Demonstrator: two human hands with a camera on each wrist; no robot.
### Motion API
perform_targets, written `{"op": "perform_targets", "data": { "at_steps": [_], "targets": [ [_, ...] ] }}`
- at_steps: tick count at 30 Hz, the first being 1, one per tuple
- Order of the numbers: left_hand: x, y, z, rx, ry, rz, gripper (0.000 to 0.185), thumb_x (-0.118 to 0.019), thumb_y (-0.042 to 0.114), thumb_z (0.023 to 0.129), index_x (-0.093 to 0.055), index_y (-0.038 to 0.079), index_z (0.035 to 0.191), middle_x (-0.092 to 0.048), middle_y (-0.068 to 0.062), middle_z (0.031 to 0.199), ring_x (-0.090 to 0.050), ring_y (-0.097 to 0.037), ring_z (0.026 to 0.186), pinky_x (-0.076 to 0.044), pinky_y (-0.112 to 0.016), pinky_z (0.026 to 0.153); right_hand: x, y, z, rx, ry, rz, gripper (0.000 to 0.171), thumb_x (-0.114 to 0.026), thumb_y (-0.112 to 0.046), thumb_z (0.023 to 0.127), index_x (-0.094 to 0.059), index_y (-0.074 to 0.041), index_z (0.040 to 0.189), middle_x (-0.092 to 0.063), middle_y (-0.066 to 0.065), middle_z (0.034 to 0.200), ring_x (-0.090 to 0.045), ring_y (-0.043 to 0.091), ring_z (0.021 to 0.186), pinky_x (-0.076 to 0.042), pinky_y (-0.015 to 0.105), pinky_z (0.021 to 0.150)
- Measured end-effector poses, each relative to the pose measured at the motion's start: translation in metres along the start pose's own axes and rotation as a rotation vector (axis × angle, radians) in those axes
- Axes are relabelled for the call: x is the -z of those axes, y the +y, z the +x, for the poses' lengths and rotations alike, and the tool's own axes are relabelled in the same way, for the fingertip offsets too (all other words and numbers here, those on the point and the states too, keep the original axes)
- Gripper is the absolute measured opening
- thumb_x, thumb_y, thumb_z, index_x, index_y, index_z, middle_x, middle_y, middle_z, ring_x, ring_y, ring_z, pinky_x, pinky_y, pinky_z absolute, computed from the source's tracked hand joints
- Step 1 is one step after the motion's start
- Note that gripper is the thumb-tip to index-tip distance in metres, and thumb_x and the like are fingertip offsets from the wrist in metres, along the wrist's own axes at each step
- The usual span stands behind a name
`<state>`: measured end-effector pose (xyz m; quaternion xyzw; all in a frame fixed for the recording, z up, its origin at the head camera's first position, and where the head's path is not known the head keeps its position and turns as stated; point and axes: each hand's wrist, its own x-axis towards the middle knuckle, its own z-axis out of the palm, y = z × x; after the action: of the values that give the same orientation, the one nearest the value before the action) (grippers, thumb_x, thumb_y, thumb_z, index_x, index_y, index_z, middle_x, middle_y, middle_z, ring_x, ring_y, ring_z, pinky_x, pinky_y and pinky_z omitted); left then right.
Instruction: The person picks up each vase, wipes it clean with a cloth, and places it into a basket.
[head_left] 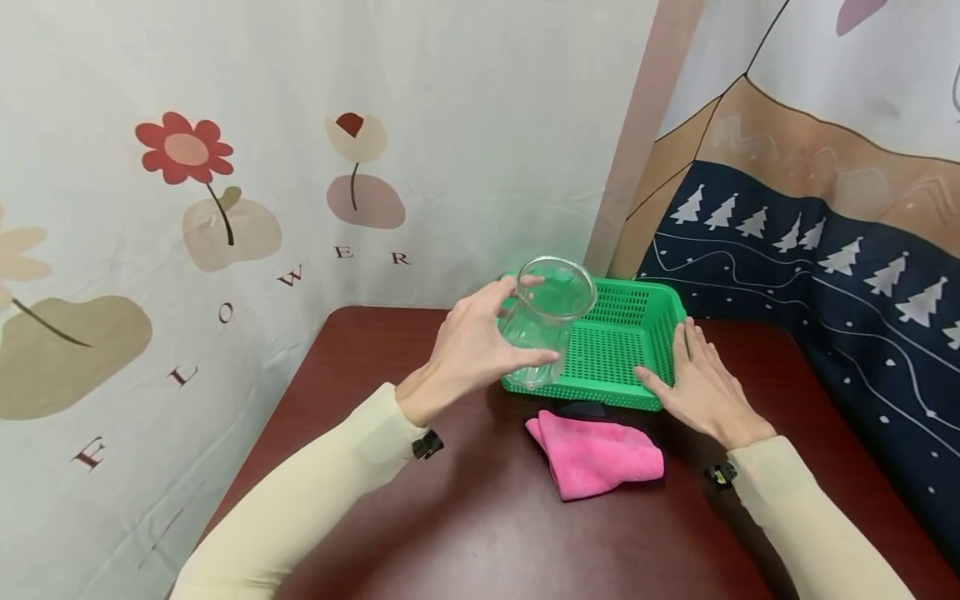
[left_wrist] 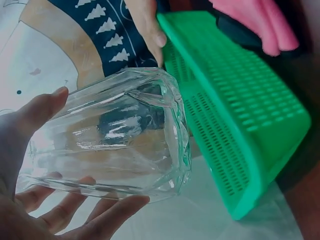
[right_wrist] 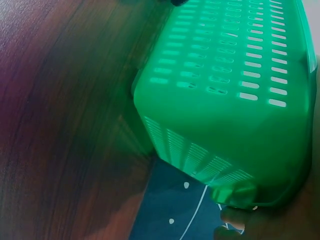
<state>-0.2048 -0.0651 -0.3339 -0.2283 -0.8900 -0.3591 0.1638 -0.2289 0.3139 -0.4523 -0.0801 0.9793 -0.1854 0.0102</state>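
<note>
Left hand (head_left: pixel 468 350) grips a clear glass jar (head_left: pixel 543 321), fingers (left_wrist: pixel 107 215) curled under its faceted body and thumb over the top — jar tilted, mouth toward the far wall, held above the near-left corner of the green basket (head_left: pixel 626 354). Right hand (head_left: pixel 701 379) lies flat against the basket's right wall, fingers straight and together, likely steadying it on the worktop (head_left: pixel 465 517). A pink cloth (head_left: pixel 596 454) lies just in front — untouched.

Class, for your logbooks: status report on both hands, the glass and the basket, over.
Left hand grips glass jar, tilted over green basket. Right hand flat against basket's side. Pink cloth lies before basket.
</note>
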Motion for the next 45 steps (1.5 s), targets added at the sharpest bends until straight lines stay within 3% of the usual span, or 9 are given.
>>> {"op": "perform_targets", "data": {
  "at_steps": [8, 14, 17, 24, 29, 33, 36, 39, 45],
  "targets": [
    [-0.019, 0.002, 0.04, 0.03, -0.021, 0.12, 0.092, -0.111, 0.051, 0.077, -0.065, 0.037, 0.156, -0.079, 0.009, 0.139, -0.076, -0.015, 0.113, -0.066, -0.047, 0.084, 0.001, 0.0, 0.0, 0.0, 0.004, -0.02, 0.129, -0.047, -0.085, 0.11, 0.006, 0.008, 0.181, 0.02, 0.028, 0.192, 0.0, 0.061, 0.179, -0.022, 0.084, 0.137],
    [-0.033, -0.001, 0.071, 0.098, -0.111, 0.225, 0.096, -0.108, 0.05, 0.081, -0.061, 0.039, 0.163, -0.079, 0.008, 0.147, -0.078, -0.021, 0.119, -0.066, -0.05, 0.083, 0.0, 0.0, 0.0, -0.008, 0.003, -0.033, 0.131, -0.047, -0.086, 0.109, 0.007, 0.009, 0.181, 0.022, 0.028, 0.191, -0.001, 0.062, 0.179, -0.023, 0.084, 0.137],
    [-0.041, -0.004, 0.085, 0.108, -0.16, 0.314, 0.099, -0.108, 0.05, 0.082, -0.059, 0.041, 0.167, -0.078, 0.007, 0.15, -0.079, -0.027, 0.121, -0.067, -0.051, 0.083, -0.001, 0.0, 0.001, -0.009, 0.004, -0.031, 0.132, -0.048, -0.087, 0.109, 0.008, 0.009, 0.181, 0.023, 0.028, 0.191, -0.001, 0.062, 0.179, -0.023, 0.083, 0.137],
    [-0.064, -0.013, 0.11, 0.108, -0.298, 0.488, 0.099, -0.107, 0.044, 0.086, -0.057, 0.042, 0.171, -0.076, 0.004, 0.152, -0.078, -0.027, 0.131, -0.069, -0.052, 0.094, -0.002, 0.001, 0.001, -0.007, 0.009, -0.036, 0.132, -0.048, -0.086, 0.109, 0.007, 0.011, 0.18, 0.021, 0.03, 0.191, -0.001, 0.061, 0.179, -0.023, 0.081, 0.138],
    [-0.082, -0.018, 0.119, 0.109, -0.378, 0.545, 0.099, -0.107, 0.03, 0.087, -0.057, 0.041, 0.173, -0.075, 0.003, 0.159, -0.079, -0.025, 0.129, -0.07, -0.045, 0.084, -0.002, 0.002, 0.002, -0.014, 0.009, -0.04, 0.132, -0.047, -0.087, 0.109, 0.006, 0.011, 0.18, 0.02, 0.031, 0.191, -0.003, 0.063, 0.178, -0.024, 0.082, 0.136],
    [-0.098, -0.019, 0.122, 0.106, -0.431, 0.592, 0.098, -0.103, 0.018, 0.088, -0.058, 0.042, 0.172, -0.081, -0.001, 0.149, -0.08, -0.021, 0.105, -0.061, -0.036, 0.064, -0.002, 0.002, 0.002, -0.021, 0.003, -0.045, 0.132, -0.046, -0.087, 0.109, 0.004, 0.012, 0.18, 0.019, 0.031, 0.191, -0.003, 0.063, 0.178, -0.024, 0.082, 0.136],
    [-0.111, -0.02, 0.125, 0.098, -0.482, 0.641, 0.095, -0.097, 0.012, 0.092, -0.057, 0.045, 0.172, -0.083, -0.002, 0.139, -0.073, -0.018, 0.089, -0.052, -0.032, 0.057, -0.002, 0.001, 0.002, -0.022, 0.004, -0.045, 0.132, -0.046, -0.087, 0.109, 0.004, 0.012, 0.18, 0.019, 0.032, 0.191, -0.004, 0.064, 0.178, -0.024, 0.083, 0.136],
    [-0.122, -0.02, 0.126, 0.09, -0.528, 0.689, 0.091, -0.091, 0.01, 0.097, -0.055, 0.047, 0.173, -0.082, -0.001, 0.141, -0.071, -0.018, 0.088, -0.052, -0.032, 0.059, -0.002, 0.001, 0.002, -0.022, 0.009, -0.044, 0.132, -0.046, -0.087, 0.109, 0.004, 0.012, 0.18, 0.018, 0.032, 0.191, -0.005, 0.064, 0.178, -0.025, 0.083, 0.135],
    [-0.135, -0.016, 0.123, 0.053, -0.6, 0.772, 0.088, -0.096, 0.016, 0.097, -0.058, 0.046, 0.171, -0.081, 0.001, 0.146, -0.08, -0.019, 0.103, -0.068, -0.037, 0.076, -0.003, 0.001, 0.003, -0.025, 0.011, -0.047, 0.131, -0.046, -0.086, 0.11, 0.004, 0.012, 0.18, 0.017, 0.032, 0.191, -0.006, 0.064, 0.177, -0.027, 0.084, 0.133]
  ]
}}
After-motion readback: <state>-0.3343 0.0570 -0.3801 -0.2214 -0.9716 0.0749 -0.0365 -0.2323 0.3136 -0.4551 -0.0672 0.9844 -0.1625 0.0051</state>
